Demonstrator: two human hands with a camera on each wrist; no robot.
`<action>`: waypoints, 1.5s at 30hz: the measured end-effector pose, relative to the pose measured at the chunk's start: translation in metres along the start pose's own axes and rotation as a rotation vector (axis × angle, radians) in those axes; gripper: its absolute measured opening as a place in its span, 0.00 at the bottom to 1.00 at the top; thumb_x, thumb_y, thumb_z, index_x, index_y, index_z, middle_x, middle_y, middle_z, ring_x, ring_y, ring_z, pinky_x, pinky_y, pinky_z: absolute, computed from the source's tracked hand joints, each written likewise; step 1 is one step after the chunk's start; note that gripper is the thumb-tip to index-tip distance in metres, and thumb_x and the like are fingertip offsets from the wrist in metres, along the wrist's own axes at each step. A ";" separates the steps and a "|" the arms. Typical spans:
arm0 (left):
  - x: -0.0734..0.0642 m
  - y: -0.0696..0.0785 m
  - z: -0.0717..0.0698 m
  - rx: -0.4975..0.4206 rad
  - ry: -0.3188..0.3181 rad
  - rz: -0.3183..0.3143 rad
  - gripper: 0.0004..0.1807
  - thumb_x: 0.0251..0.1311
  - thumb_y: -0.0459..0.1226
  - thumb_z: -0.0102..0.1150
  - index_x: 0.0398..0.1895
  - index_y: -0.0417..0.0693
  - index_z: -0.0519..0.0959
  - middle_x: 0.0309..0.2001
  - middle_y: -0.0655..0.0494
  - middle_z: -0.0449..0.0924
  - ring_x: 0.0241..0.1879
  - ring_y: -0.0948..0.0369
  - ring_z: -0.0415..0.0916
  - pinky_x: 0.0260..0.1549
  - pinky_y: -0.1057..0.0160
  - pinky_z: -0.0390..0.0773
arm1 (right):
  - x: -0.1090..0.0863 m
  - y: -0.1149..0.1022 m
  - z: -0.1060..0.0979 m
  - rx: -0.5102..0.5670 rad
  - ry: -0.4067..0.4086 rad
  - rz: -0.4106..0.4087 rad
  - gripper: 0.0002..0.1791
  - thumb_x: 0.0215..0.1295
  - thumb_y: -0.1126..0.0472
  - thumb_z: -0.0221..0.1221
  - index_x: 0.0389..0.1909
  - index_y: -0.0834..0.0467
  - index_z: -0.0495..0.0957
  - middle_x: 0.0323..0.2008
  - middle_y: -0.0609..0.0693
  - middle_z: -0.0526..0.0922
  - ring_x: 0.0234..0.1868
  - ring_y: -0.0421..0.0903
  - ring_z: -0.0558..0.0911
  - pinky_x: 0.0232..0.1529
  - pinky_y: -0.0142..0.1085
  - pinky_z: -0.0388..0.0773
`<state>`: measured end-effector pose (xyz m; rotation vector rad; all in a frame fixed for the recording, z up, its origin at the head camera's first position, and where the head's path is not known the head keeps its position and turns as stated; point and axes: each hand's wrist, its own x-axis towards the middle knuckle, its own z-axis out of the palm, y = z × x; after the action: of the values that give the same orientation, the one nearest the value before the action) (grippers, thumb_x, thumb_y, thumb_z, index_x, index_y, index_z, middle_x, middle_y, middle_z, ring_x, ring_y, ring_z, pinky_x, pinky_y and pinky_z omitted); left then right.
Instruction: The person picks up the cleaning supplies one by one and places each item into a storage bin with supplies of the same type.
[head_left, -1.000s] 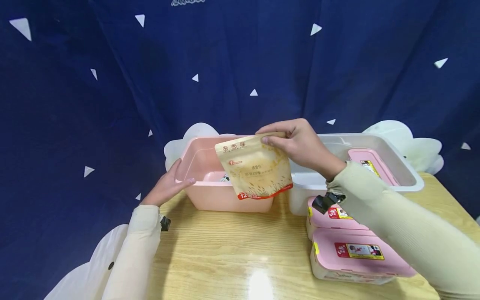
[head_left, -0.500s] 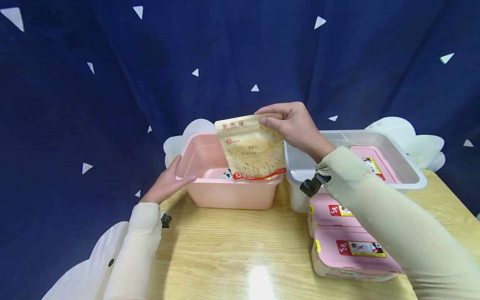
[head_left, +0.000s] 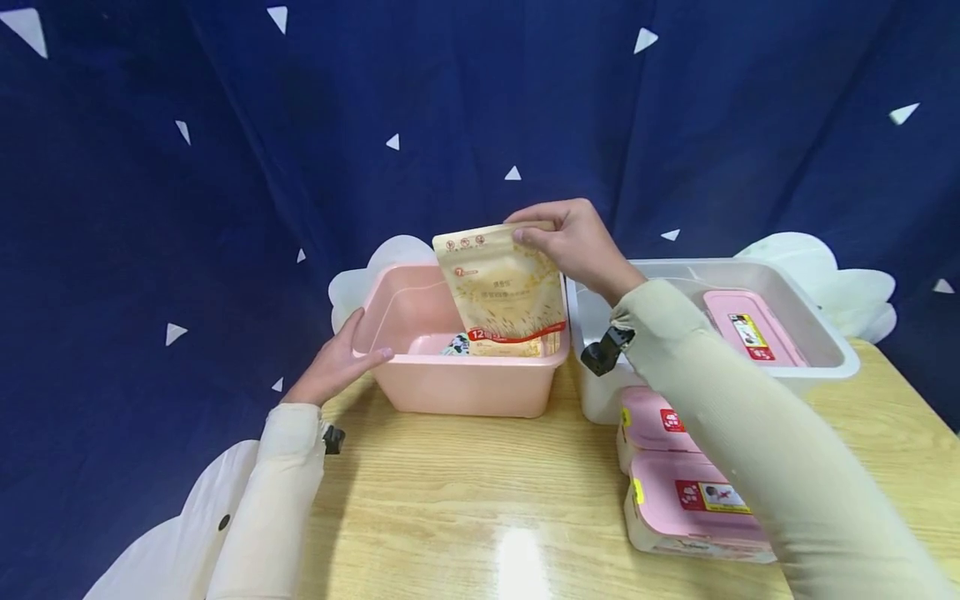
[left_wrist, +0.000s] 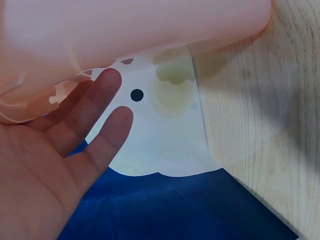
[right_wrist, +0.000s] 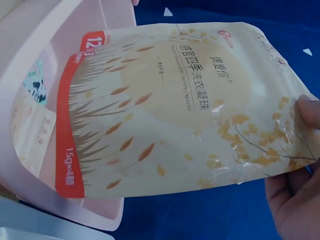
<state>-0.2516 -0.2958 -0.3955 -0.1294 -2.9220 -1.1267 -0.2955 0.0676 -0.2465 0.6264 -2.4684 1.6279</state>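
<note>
- Head view shows your right hand pinching the top edge of the tan pouch, which hangs upright with its bottom edge just inside the pink tub.
- Your left hand lies against the tub's left wall, fingers straight, thumb over the rim, gripping nothing; the left wrist view shows those fingers flat under the tub's lip.
- Keep that hand pressed there, since a light plastic tub will probably slide on the tabletop if the pouch catches the wall.
- Lower the pouch straight down and mind the right wall, which it hangs close to.
- Right wrist view shows small packets already on the tub floor; aim for the bare floor beside them so the pouch lies flat.
- Loosen your pinch only once the bottom has settled.
- The grey bin just right of the tub holds a pink box; two more pink boxes sit in front of it.
</note>
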 end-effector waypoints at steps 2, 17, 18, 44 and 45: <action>-0.002 -0.001 -0.001 0.001 0.002 -0.007 0.56 0.59 0.57 0.61 0.81 0.49 0.40 0.78 0.37 0.51 0.75 0.39 0.55 0.72 0.37 0.57 | 0.002 0.001 0.003 -0.005 -0.010 0.015 0.11 0.65 0.64 0.64 0.47 0.58 0.86 0.46 0.57 0.88 0.35 0.38 0.83 0.36 0.28 0.80; -0.008 -0.008 -0.005 0.020 0.011 -0.026 0.56 0.60 0.58 0.59 0.81 0.49 0.39 0.77 0.35 0.51 0.74 0.38 0.55 0.71 0.36 0.58 | 0.017 0.015 0.043 -0.030 -0.102 0.157 0.10 0.67 0.64 0.61 0.45 0.55 0.87 0.47 0.54 0.88 0.41 0.44 0.82 0.41 0.33 0.78; -0.008 -0.007 -0.005 0.012 0.010 -0.024 0.56 0.60 0.58 0.60 0.81 0.49 0.39 0.77 0.35 0.51 0.74 0.38 0.55 0.71 0.36 0.57 | 0.018 0.018 0.044 -0.028 -0.103 0.166 0.10 0.67 0.64 0.61 0.45 0.56 0.87 0.47 0.54 0.87 0.41 0.44 0.82 0.40 0.33 0.78; -0.002 -0.003 -0.003 -0.032 0.003 -0.026 0.54 0.60 0.57 0.61 0.81 0.53 0.40 0.77 0.38 0.54 0.73 0.41 0.58 0.71 0.38 0.58 | 0.016 0.061 0.072 -0.095 -0.184 0.295 0.12 0.66 0.59 0.64 0.49 0.51 0.87 0.56 0.49 0.84 0.58 0.49 0.80 0.58 0.42 0.78; -0.002 -0.003 -0.003 -0.032 0.003 -0.026 0.55 0.60 0.57 0.61 0.81 0.53 0.40 0.77 0.38 0.53 0.74 0.41 0.58 0.71 0.37 0.58 | 0.016 0.062 0.073 -0.095 -0.181 0.294 0.12 0.66 0.60 0.64 0.49 0.51 0.87 0.56 0.50 0.84 0.57 0.49 0.81 0.57 0.42 0.79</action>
<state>-0.2501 -0.3002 -0.3958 -0.0898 -2.9129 -1.1767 -0.3253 0.0183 -0.3241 0.4320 -2.8669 1.5956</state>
